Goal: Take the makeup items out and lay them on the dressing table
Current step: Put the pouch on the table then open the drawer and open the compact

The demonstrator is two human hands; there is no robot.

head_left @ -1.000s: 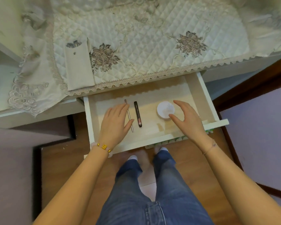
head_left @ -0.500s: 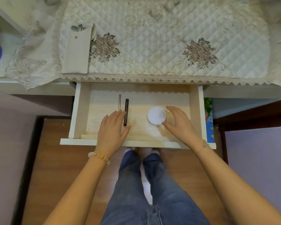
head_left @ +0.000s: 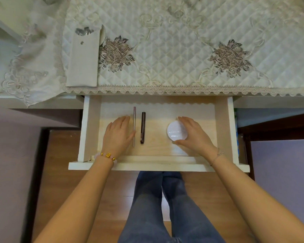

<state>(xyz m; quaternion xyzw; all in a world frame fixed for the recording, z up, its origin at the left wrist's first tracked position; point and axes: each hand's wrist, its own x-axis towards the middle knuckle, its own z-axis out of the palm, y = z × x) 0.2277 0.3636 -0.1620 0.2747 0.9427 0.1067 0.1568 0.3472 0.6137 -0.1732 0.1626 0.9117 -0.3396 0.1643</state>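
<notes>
The drawer point(head_left: 88, 130) of the dressing table stands pulled out. In it lie a thin pink pencil point(head_left: 134, 120), a dark tube point(head_left: 142, 128) and a round white compact point(head_left: 175, 131). My left hand point(head_left: 118, 135) lies flat in the drawer, fingers straight, with its thumb tip touching the pencil. My right hand point(head_left: 194, 135) curls round the compact from the right, thumb at its near edge and fingers at its far edge. The dressing table top carries a quilted cream cloth point(head_left: 174, 41).
A beige fabric pouch point(head_left: 82, 60) lies on the cloth at the left, above the drawer. A lace runner point(head_left: 30, 71) hangs over the table's left end. My legs in jeans point(head_left: 158, 207) stand on the wooden floor below the drawer front.
Both hands moved deeper into the drawer. The right hand closed round the white compact. The left hand slid left of the pencil and flattened. The view has squared up over the drawer.
</notes>
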